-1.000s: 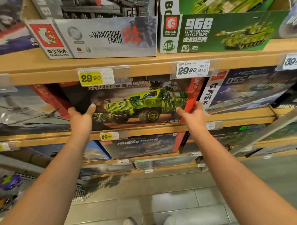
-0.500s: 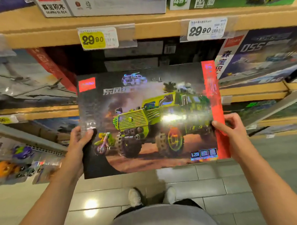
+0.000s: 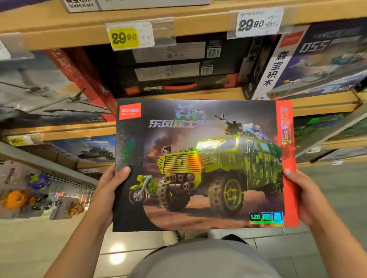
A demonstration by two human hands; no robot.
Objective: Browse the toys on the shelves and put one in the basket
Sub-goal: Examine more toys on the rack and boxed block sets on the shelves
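Toy aisle: wooden shelves (image 3: 203,21) stacked with building-block boxes, pale tiled floor (image 3: 39,248) below. Yellow price tag (image 3: 124,38) reading 29.90 on the upper shelf edge, white price tag (image 3: 258,22) with the same figure further right. Dark boxes (image 3: 181,70) lying flat in the gap straight ahead, a jet-plane box (image 3: 45,92) to the left, a warship box (image 3: 318,66) marked 055 to the right. Small blister-packed toys (image 3: 26,191) hanging low at left, blurred.

Toy box (image 3: 202,166) held out in front of the shelves, clear of them, above the floor and a grey-clad belly at the bottom edge. Left hand (image 3: 107,190) gripping the lower left edge, thumb (image 3: 123,172) laid flat on the front face, remaining fingers hidden behind the box. Right hand (image 3: 305,197) clamped on the lower right edge over the red stripe, thumb tip (image 3: 287,171) on the front, fingers wrapped out of sight behind. Both forearms bare, rising from the lower corners and converging on the box.

Long axis running left to right, roughly level, right side dipping slightly. Printed face turned toward the camera, top edge tipped away toward the shelves. Artwork upright: green armoured truck facing left, small motorbike beside its front wheel, red logo patch at top left.
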